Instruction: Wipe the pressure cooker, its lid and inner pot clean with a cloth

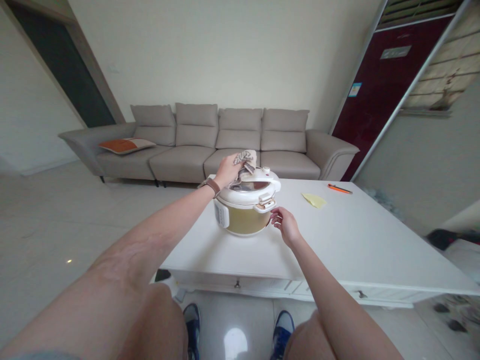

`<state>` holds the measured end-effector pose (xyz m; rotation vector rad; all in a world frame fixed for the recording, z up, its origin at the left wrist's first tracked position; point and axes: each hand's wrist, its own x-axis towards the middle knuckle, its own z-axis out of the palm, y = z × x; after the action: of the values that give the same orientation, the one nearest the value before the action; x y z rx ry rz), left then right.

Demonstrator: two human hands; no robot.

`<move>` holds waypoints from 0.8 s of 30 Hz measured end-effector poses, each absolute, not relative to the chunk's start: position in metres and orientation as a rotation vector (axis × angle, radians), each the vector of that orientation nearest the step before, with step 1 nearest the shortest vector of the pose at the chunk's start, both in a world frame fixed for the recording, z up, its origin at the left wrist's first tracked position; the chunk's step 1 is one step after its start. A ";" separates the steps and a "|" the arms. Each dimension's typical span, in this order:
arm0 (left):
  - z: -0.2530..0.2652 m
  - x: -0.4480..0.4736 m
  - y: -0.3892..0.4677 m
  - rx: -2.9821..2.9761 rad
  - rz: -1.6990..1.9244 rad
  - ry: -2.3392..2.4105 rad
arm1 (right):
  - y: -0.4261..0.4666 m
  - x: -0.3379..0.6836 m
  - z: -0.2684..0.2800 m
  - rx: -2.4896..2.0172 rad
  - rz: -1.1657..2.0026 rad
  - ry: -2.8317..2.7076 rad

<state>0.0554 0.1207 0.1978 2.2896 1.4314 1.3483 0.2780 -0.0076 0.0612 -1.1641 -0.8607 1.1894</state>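
Note:
A white and gold electric pressure cooker (245, 220) stands upright on the white table, its lid down. On top of the lid, toward its far side, my left hand (228, 171) grips a bunched, patterned cloth (246, 159). A brown band circles that wrist. My right hand (285, 224) is at the cooker's lower right side, below the side handle (265, 205), with its fingers loosely curled and apart. The fingertips are close to the cooker's wall; whether they touch it I cannot tell.
On the table (337, 240) to the right lie a yellow paper or cloth piece (314, 200) and an orange utility knife (340, 189). A grey sofa (232, 160) stands behind, with an orange and white cushion (126, 145). Drawers with knobs line the table's near side.

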 end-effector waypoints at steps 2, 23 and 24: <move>0.196 0.042 0.114 2.321 1.373 1.472 | -0.008 0.281 0.061 -1.164 1.196 -0.864; 0.184 0.106 0.045 3.141 0.743 1.119 | -0.004 0.281 0.048 -1.207 1.178 -0.958; 0.184 0.101 0.043 3.171 0.718 1.057 | -0.005 0.282 0.049 -1.206 1.177 -0.958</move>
<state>0.1008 0.0429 0.1838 3.1707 1.0568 0.7182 0.2816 -0.0045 0.0488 -1.2064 -0.9582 1.1770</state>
